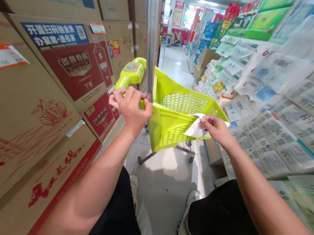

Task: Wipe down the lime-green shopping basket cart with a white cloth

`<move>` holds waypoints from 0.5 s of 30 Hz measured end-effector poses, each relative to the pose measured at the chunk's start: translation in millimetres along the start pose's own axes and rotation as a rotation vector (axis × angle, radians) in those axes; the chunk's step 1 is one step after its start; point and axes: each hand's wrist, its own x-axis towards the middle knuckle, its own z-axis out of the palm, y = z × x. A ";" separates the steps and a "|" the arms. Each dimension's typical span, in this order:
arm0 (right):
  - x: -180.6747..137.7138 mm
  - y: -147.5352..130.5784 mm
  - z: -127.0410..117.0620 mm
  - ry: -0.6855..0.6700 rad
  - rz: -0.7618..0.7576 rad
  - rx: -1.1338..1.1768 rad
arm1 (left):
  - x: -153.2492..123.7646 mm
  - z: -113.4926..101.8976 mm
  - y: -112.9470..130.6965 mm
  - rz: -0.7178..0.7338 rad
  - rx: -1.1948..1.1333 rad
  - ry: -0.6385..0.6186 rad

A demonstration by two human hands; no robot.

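A lime-green shopping cart with a perforated plastic basket stands before me on castor wheels. At its left end, my left hand is closed around the cart's green handle, close to the upright metal pole. Over on the basket's right part, my right hand pinches a white cloth or tissue. The white piece lies against the basket's upper rim and hangs down its near side. My right palm is turned away, so part of the grip is hidden.
Stacked cardboard boxes with price tags wall the left side. Shelves of plastic-wrapped packs crowd the right. Between them runs a narrow tiled aisle. My shoes stand on the floor behind the cart.
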 end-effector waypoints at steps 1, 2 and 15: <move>0.1 -7.1 0.7 -0.019 0.011 0.083 | -0.2 0.2 0.8 0.005 0.001 -0.006; 0.5 -11.6 0.5 0.000 0.007 0.112 | -0.1 0.3 1.5 0.009 -0.001 -0.012; 27.2 41.4 0.2 0.087 -0.143 -0.729 | -2.2 0.8 10.1 -0.029 -0.019 -0.025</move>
